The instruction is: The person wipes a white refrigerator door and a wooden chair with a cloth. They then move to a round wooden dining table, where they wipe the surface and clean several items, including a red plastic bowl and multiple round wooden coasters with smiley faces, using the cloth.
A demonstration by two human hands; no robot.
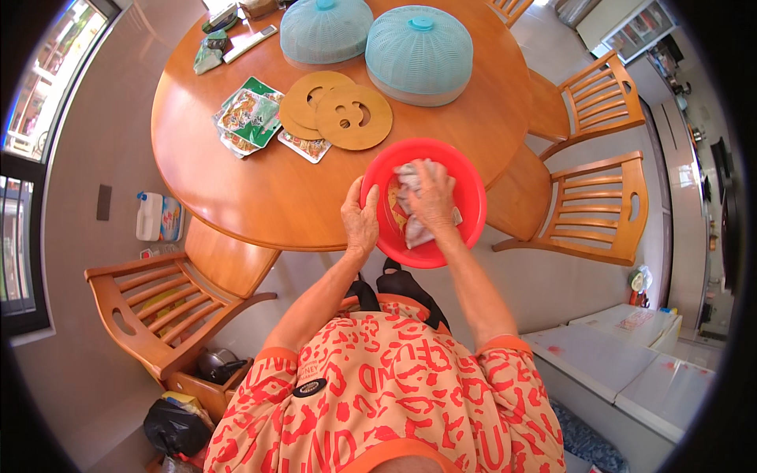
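Note:
A red plastic basin [475,204] lies under both hands at the near right edge of the round wooden table [266,195], partly past the edge. My left hand [361,220] grips the basin's left rim, thumb on the inside. Inside the basin, my right hand [433,195] is closed on a crumpled, light-coloured cloth [419,233]. Yellowish markings or matter show on the basin's bottom beside the cloth; which of these cannot be told. A small pale piece at the right of my wrist is partly hidden.
Two round wooden trivets [369,133] overlap beside printed food packets [245,115]. Two blue mesh food covers [420,56] stand at the back, with a white remote control [251,44] to their left. Wooden chairs [597,207] flank the table; white chest-like units [615,355] stand at lower right.

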